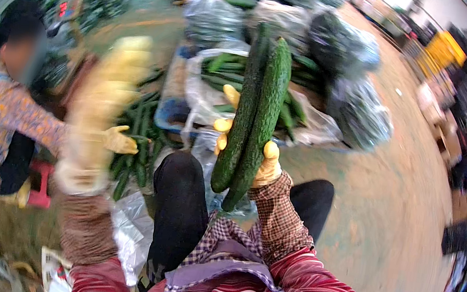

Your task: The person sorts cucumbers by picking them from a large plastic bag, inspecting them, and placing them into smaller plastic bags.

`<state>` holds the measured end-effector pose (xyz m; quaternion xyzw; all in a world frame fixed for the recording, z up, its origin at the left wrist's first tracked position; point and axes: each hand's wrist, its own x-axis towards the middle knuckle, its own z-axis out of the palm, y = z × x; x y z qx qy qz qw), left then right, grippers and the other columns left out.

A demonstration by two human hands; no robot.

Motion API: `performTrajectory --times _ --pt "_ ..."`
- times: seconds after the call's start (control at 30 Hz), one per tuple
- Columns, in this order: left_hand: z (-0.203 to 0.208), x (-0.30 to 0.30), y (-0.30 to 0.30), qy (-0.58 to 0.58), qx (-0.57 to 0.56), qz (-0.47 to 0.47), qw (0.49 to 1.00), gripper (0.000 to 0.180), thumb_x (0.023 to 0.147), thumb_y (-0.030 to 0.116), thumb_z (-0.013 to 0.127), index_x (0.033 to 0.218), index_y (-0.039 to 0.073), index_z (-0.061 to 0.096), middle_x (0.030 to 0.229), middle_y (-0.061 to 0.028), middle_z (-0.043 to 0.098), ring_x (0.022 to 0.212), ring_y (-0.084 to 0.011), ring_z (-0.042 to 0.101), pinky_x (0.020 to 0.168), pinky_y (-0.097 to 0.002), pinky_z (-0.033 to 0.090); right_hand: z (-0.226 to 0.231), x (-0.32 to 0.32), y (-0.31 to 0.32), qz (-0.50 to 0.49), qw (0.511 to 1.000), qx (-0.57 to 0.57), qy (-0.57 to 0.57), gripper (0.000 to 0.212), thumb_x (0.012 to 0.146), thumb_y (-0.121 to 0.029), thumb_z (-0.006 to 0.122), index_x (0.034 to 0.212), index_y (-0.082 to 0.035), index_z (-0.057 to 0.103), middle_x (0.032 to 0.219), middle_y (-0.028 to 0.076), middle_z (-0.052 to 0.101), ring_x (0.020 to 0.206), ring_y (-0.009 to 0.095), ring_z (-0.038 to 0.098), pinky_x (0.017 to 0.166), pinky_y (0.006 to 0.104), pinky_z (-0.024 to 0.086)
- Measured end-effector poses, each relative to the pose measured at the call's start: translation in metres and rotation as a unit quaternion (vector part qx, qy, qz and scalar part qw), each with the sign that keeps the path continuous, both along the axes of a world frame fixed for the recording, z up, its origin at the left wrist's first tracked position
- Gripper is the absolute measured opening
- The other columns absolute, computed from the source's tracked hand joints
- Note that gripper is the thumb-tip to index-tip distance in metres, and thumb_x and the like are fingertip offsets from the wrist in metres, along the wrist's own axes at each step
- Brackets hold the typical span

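Note:
My right hand [268, 168], in a yellow glove, is wrapped round two long dark-green cucumbers [269, 106] and holds them upright, side by side, in front of my knees. My left hand [110, 88], also gloved, is raised at the left, too smeared by motion to show its fingers clearly. Beyond the held cucumbers, an open clear plastic bag [193, 82] with more cucumbers sits on a blue-edged platform [163, 116]. A pile of loose cucumbers [140, 159] lies on the floor, partly behind my left arm.
At the left a co-worker [22, 108] sits, one gloved hand [120, 141] reaching to the pile. Full plastic bags [362, 114] stand on and around the platform. Boxes and a yellow crate [444, 49] line the right side. A crumpled clear plastic sheet [133, 221] lies by my left leg.

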<state>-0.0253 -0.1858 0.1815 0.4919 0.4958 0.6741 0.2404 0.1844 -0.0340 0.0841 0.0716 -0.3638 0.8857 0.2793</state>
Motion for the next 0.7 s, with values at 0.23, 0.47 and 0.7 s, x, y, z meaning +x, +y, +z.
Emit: performTrajectory --times 0.23,0.47,0.7 --pt "-0.225 -0.021 -0.066 0.339 -0.311 0.156 0.874 0.045 0.088 0.016 0.048 0.13 0.0 0.042 0.131 -0.0169 0.045 0.118 -0.0279 0.045 0.099 -0.039 0.036 0.016 0.1 -0.053 0.015 0.993 0.035 0.111 0.12 0.067 -0.041 0.078 0.144 0.0 -0.004 0.113 0.022 0.058 0.083 0.024 0.062 0.072 0.0322 0.052" --pt "-0.318 0.056 -0.097 0.394 -0.418 0.031 0.818 0.048 0.083 0.015 0.051 0.129 0.004 0.044 0.128 -0.0158 0.048 0.111 -0.0291 0.049 0.094 -0.0409 0.039 0.006 0.146 -0.085 -0.116 0.949 0.281 -0.085 0.091 0.059 -0.036 0.082 0.13 0.004 0.043 0.111 0.017 0.06 0.095 0.022 0.06 0.083 0.0328 0.047" --pt "-0.332 0.065 -0.149 0.388 -0.476 0.099 0.783 0.051 0.078 0.015 0.053 0.128 0.009 0.047 0.125 -0.0147 0.051 0.104 -0.0303 0.052 0.088 -0.0427 0.043 -0.001 0.129 -0.082 -0.303 0.876 0.299 -0.226 0.093 0.058 -0.01 0.084 0.135 -0.004 0.032 0.126 0.005 0.048 0.114 0.014 0.044 0.097 0.0293 0.035"
